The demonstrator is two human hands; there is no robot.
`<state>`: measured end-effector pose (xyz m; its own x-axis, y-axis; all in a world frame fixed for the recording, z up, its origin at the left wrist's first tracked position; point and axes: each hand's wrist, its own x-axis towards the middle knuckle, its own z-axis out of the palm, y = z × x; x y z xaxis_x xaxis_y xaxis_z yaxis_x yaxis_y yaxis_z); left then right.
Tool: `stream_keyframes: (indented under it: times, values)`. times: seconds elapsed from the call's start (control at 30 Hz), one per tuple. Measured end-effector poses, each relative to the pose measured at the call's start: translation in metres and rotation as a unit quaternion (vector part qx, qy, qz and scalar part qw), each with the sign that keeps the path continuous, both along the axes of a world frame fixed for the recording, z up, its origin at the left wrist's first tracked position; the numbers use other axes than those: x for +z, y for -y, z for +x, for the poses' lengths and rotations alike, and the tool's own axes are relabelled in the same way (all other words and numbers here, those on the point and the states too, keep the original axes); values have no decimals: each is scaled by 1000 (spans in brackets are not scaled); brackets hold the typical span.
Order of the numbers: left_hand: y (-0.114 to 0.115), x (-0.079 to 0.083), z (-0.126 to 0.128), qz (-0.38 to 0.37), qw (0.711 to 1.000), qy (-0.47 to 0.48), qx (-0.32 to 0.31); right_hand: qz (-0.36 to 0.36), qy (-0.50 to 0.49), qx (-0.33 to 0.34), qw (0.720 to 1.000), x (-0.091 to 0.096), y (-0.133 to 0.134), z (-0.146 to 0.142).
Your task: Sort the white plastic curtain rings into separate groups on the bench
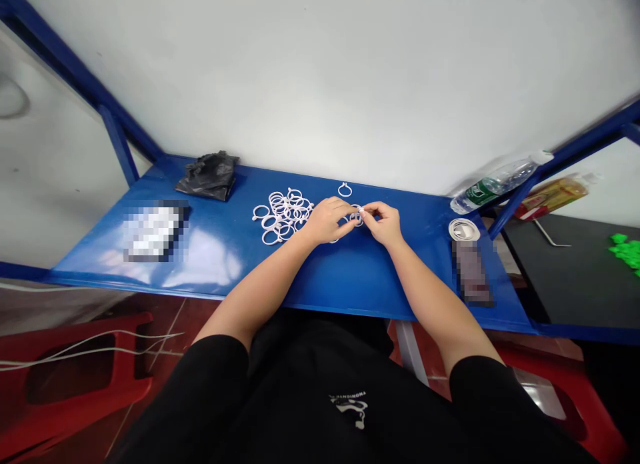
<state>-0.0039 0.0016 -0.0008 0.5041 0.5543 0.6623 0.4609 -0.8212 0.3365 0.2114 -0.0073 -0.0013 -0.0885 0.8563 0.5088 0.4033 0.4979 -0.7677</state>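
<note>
My left hand (329, 220) and my right hand (383, 223) meet over the middle of the blue table. Between their fingertips is a small white ring (361, 212), pinched from both sides and partly covered by the fingers. Left of my left hand lies a loose heap of white plastic rings (283, 215), each with a small knob. One single white ring (345, 189) rests apart, beyond my hands near the wall. More white rings lie under and between my hands, mostly hidden.
On the blue table (350, 277) are a black plastic bag (210, 175), a blurred-out item (156, 231) at left, a coiled white cable (464, 231) and a blurred dark item (471, 272) at right. A water bottle (500, 182) leans by the blue frame. Red stools (100, 377) stand below.
</note>
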Motion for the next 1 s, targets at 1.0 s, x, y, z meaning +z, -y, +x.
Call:
stream_keyframes:
  times: [1.0]
  values:
    - [-4,-6,1,-24,997,-33,62,35,133,12,990,2,5,-3]
